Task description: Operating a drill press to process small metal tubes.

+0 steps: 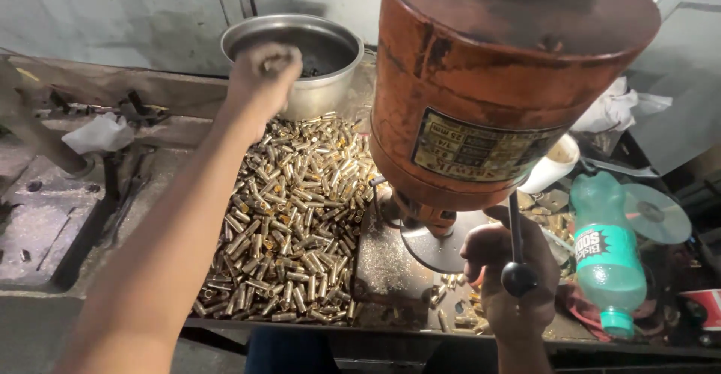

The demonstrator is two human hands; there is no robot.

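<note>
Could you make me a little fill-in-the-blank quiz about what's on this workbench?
1. The left hand is raised in front of a round metal ____.
2. The right hand grips a lever ending in a black ____.
3. The brass casings lie in a loose ____ on the bench.
4. The green plastic bottle lies on its ____.

Missing words: bowl; knob; pile; side

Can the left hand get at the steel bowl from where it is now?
Probably yes: the left hand hangs closed at the steel bowl's near rim, nothing between them; the brass pieces lie lower.
</note>
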